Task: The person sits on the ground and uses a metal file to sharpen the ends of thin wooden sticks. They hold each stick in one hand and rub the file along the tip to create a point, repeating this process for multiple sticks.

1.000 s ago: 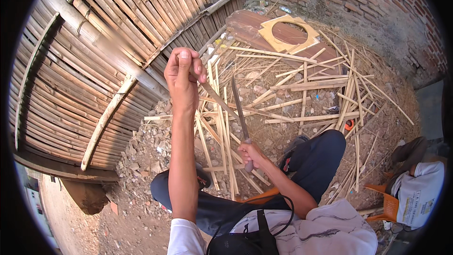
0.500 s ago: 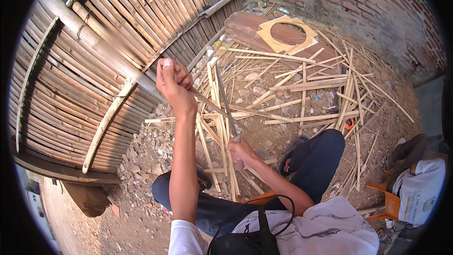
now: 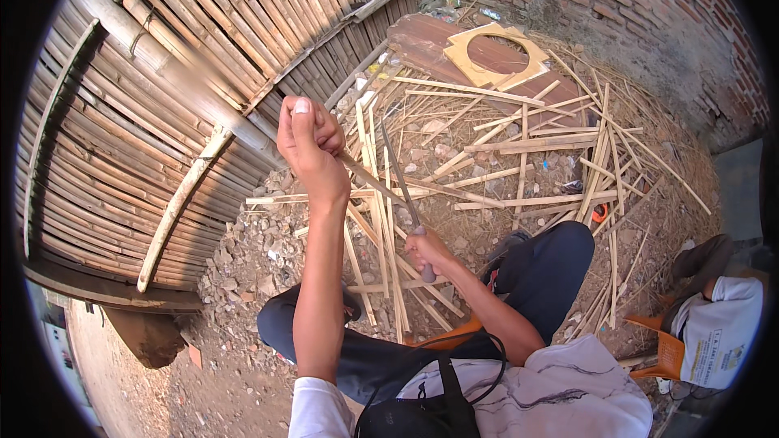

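My left hand (image 3: 312,142) is raised in front of the bamboo wall, closed around a thin wooden strip (image 3: 372,177), probably bamboo. The strip slants from the fist down to the right; its other end, beyond the fist, is a blur. My right hand (image 3: 428,251) grips the handle of a long knife (image 3: 400,169) between my knees. Its narrow dark blade points up and away, crossing the strip near the strip's lower end. Whether the edge bites into the strip cannot be made out.
Many pale strips (image 3: 527,146) lie scattered over stony ground ahead. Behind them a yellow board with a round hole (image 3: 462,53) rests on a reddish-brown panel (image 3: 422,40). A bamboo wall (image 3: 122,170) stands left, a brick wall (image 3: 617,32) behind. Another person (image 3: 722,324) sits at right beside an orange chair (image 3: 670,349).
Both hands have shifted slightly to the right, with the strip and the knife still in them. My right hand and the knife also sit a little closer to me.
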### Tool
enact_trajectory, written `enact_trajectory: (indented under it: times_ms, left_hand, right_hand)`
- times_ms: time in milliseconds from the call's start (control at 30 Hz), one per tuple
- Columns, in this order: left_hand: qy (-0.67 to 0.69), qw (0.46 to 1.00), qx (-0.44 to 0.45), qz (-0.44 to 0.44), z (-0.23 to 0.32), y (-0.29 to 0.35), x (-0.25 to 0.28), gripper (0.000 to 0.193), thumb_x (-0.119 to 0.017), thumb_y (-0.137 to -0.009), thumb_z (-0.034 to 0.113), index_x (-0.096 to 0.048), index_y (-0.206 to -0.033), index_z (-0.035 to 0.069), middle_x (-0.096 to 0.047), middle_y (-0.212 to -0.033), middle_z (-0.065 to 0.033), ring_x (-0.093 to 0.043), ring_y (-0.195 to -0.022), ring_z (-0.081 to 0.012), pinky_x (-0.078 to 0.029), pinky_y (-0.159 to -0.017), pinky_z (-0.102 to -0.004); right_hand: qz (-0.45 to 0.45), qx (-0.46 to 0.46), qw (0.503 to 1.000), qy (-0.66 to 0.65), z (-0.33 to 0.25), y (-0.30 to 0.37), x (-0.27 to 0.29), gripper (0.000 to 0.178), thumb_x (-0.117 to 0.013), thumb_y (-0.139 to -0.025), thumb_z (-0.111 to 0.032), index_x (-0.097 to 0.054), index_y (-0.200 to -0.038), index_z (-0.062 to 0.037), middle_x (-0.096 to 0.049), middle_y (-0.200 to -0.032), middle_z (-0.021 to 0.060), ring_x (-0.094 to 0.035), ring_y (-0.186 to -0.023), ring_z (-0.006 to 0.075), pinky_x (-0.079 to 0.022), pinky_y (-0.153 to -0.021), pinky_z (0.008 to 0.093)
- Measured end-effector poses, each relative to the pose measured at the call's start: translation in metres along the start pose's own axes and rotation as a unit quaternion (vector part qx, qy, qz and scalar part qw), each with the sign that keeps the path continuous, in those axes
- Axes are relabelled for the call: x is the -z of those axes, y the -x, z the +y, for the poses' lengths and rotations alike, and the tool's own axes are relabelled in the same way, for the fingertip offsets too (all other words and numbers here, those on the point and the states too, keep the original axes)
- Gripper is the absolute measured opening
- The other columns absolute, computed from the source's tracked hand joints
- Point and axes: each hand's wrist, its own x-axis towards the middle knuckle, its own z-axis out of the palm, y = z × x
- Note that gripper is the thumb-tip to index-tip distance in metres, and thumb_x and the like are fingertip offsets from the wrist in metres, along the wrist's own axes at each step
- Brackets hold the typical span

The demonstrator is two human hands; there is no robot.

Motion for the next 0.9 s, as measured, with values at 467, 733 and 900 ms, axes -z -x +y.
enact_trajectory:
  times_ms: [467, 733, 900]
  left_hand:
    - [-0.043, 0.998, -0.010, 0.049, 0.004, -0.008, 0.011, 0.029, -0.054, -0.103, 0.031, -0.042, -0.085, 0.012, -0.032, -0.064, 0.0039, -0.020, -0.054, -0.0048, -0.016, -0.047, -0.0233]
    - [-0.014, 0.999, -0.015, 0.025, 0.003, -0.003, 0.012, 0.028, -0.053, -0.106, 0.024, -0.042, -0.084, 0.012, -0.032, -0.066, 0.0052, -0.023, -0.054, -0.0029, -0.017, -0.046, -0.0215]
    - [-0.017, 0.998, -0.018, 0.052, 0.007, -0.006, 0.018, 0.029, -0.052, -0.107, 0.025, -0.041, -0.083, 0.012, -0.030, -0.065, 0.0053, -0.022, -0.054, -0.0028, -0.017, -0.046, -0.0218]
  right_hand:
    - [-0.018, -0.022, 1.000, -0.012, 0.023, -0.025, 0.018, 0.018, -0.059, -0.083, -0.004, -0.046, -0.072, -0.0107, -0.040, -0.057, -0.0029, -0.035, -0.042, 0.0074, -0.028, -0.039, 0.0292]
    - [-0.063, 0.105, 0.991, 0.053, -0.012, -0.003, -0.029, 0.020, -0.061, -0.083, -0.012, -0.049, -0.067, -0.0090, -0.040, -0.054, -0.0029, -0.037, -0.040, 0.0096, -0.029, -0.038, 0.0307]
    - [0.001, -0.039, 0.999, 0.008, 0.055, -0.038, 0.035, 0.022, -0.058, -0.083, -0.002, -0.044, -0.067, -0.0109, -0.039, -0.056, -0.0030, -0.032, -0.042, 0.0076, -0.030, -0.040, 0.0298]
